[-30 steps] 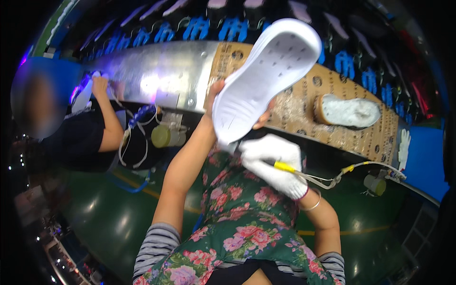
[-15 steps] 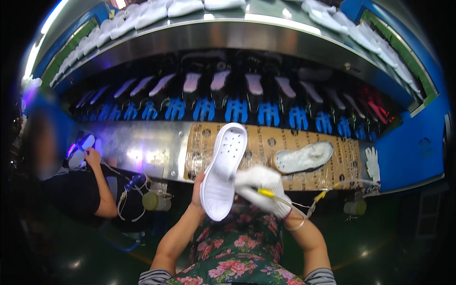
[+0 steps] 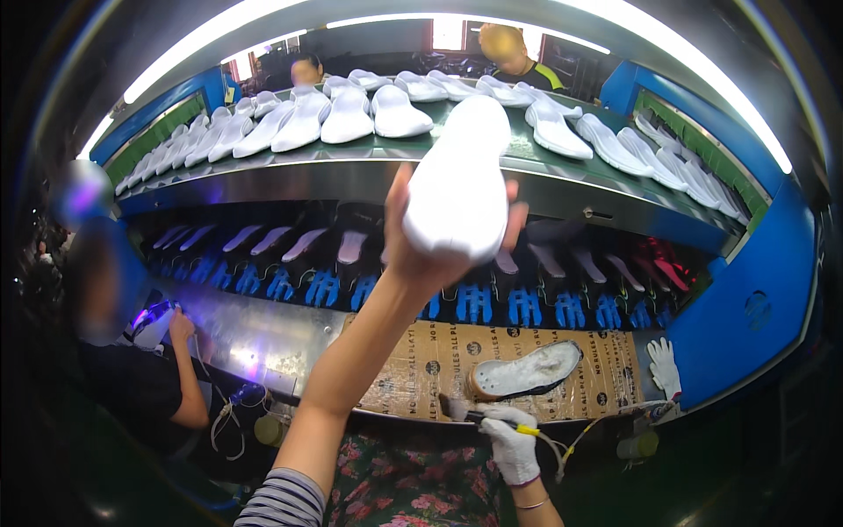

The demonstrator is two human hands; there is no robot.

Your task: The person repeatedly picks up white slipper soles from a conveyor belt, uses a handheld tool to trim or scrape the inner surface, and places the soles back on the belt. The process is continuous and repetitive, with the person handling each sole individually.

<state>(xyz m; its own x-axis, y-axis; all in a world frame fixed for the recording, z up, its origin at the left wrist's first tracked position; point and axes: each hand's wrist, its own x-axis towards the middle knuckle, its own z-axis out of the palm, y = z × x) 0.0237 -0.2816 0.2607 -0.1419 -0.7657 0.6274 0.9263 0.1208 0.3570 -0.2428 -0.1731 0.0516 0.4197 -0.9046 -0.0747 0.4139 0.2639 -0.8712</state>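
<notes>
My bare left hand [image 3: 413, 241] is stretched far forward, with its fingers wrapped round a white shoe sole [image 3: 461, 180]. The sole is tilted up in front of the green conveyor belt [image 3: 518, 140], where several similar white soles [image 3: 347, 114] lie in rows. Lower down, my right hand [image 3: 512, 448], in a white knit glove, is closed on a dark-handled brush [image 3: 458, 408]. A thin tube with yellow fittings [image 3: 527, 429] runs from the brush. Just beyond the brush, a used-looking sole [image 3: 527, 371] smeared with white lies on the taped cardboard [image 3: 413, 378].
Under the belt hangs a row of blue clamps [image 3: 474, 303] and pinkish foot-shaped pieces. A loose white glove [image 3: 665, 367] lies by the blue machine side [image 3: 755, 307]. On the left, a co-worker's arm [image 3: 186, 369] works at the metal bench [image 3: 263, 338]; others are beyond the belt.
My left hand has lifted the white sole forward and up from in front of my body to the belt. My right hand with the brush has drawn away from the sole and is lower.
</notes>
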